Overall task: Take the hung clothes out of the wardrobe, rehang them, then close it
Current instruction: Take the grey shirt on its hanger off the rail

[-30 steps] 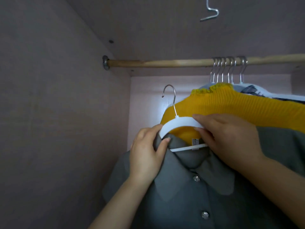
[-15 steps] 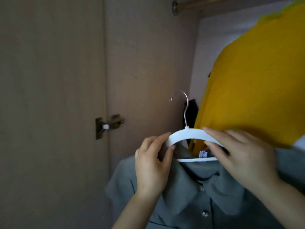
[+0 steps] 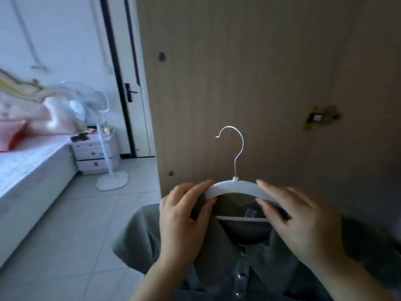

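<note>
Your left hand [image 3: 184, 216] pinches the left shoulder of the white hanger [image 3: 236, 187], fingers curled over it and thumb underneath, and your right hand [image 3: 303, 220] clamps the right shoulder the same way. The grey buttoned shirt [image 3: 249, 268] hangs on that hanger, held up between your hands in front of the brown wardrobe door [image 3: 260, 72], with the metal hook [image 3: 235, 146] pointing up. Off to your left, a white fan [image 3: 86, 105] stands on the tiled floor [image 3: 71, 224] beside the bed [image 3: 26, 170].
</note>
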